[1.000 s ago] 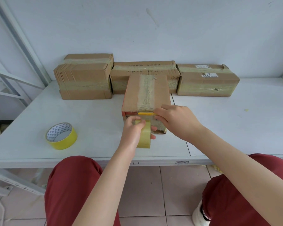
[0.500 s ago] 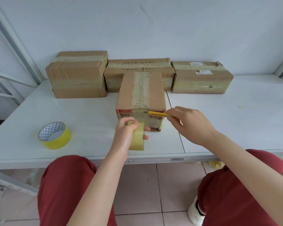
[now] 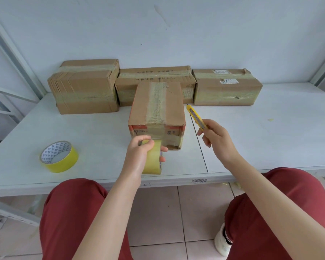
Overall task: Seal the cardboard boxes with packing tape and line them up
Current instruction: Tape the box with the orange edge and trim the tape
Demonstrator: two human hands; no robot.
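Cardboard box (image 3: 156,102) sits just past the left hand (image 3: 139,153) gripping a tape roll (image 3: 153,162); right hand (image 3: 215,140) beside it pinches a yellow cutter (image 3: 195,115).

The right hand (image 3: 214,139) has swung the yellow cutter (image 3: 196,117) off the front edge of the box (image 3: 156,104), out toward centre right. The left hand (image 3: 139,154) has drawn the tape roll (image 3: 152,160) back, lower in frame.

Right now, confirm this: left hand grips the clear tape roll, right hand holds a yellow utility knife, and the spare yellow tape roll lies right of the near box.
Not quite. The head view shows the spare yellow tape roll lying left of the near box, not right. The left hand does grip the clear tape roll and the right hand the yellow utility knife.
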